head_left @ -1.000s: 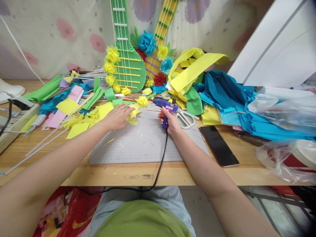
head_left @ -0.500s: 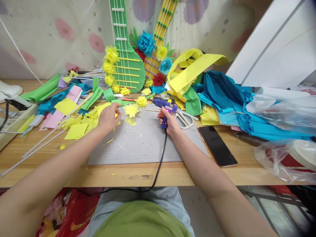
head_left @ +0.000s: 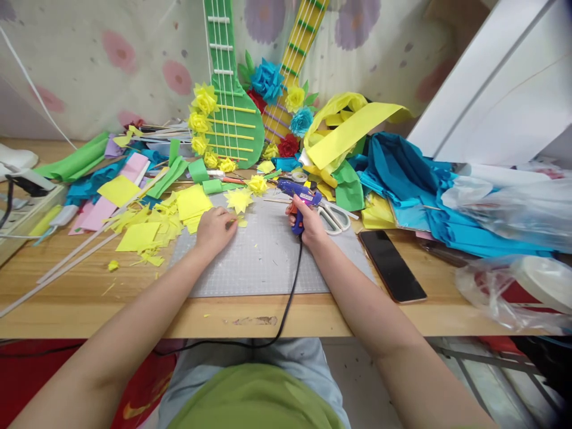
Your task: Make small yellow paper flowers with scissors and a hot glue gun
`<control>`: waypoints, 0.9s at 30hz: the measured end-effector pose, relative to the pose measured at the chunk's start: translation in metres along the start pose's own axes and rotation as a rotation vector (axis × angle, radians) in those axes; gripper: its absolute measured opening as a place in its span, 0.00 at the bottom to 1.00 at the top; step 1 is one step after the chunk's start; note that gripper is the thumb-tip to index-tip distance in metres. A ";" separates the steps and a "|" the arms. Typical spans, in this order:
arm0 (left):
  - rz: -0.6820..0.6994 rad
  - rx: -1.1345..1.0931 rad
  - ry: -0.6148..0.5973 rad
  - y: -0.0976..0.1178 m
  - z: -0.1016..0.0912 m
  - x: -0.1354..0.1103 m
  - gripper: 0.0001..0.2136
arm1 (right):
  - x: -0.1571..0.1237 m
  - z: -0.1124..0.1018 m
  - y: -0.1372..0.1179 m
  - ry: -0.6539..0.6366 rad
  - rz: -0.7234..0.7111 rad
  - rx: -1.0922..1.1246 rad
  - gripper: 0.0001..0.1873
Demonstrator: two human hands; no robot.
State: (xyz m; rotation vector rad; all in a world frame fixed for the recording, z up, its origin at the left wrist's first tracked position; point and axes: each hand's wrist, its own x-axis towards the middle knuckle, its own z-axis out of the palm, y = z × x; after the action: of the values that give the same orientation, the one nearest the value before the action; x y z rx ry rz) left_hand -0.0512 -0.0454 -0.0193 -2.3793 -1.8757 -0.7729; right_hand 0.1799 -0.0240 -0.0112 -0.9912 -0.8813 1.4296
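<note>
Glue gun (head_left: 300,192) is sitting in the right hand (head_left: 310,225), whose fingers are wrapping fully around the handle while the thumb is lying along the body. Its nozzle is pointing away from the person and to the left, above the far part of the mat (head_left: 263,268). A red light is glowing near the thumb.

The left hand (head_left: 216,231) is hovering or resting at the left side of the mat; contact is not showing clearly. Its fingers are curling and the thumb is drawing close to them, leaving little gap. A small yellow scrap (head_left: 242,223) is lying just beside the fingertips; whether they are pinching anything cannot be told. A star-shaped flower (head_left: 239,199) is lying just beyond the hand, with a rounder flower (head_left: 258,185) farther back, near the nozzle.

For good control, the person should be pinching light paper by its edge, since thin petals are probably creasing easily under pressure. The right hand should be holding the nozzle well apart from the left fingertips and the loose paper (head_left: 194,202), as the tip may be running hot. The trigger is best left unpressed while the fingers are sorting pieces. The cord (head_left: 294,280) is hanging over the table edge between the forearms, so slack should be staying clear of both wrists.
</note>
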 end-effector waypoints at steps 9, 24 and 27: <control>-0.087 -0.448 0.265 0.002 -0.013 -0.003 0.02 | 0.001 0.001 0.002 0.003 -0.001 0.020 0.22; -0.469 -1.269 0.009 0.010 -0.017 -0.010 0.13 | -0.006 0.005 0.008 -0.148 -0.060 -0.248 0.21; -0.450 -1.315 -0.043 0.009 -0.018 -0.010 0.10 | -0.006 0.006 0.009 -0.142 -0.067 -0.270 0.20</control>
State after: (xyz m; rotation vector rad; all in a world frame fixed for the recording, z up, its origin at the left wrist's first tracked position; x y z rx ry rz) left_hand -0.0510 -0.0625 -0.0046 -2.3222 -2.3193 -2.6709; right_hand 0.1714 -0.0311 -0.0174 -1.0571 -1.2255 1.3601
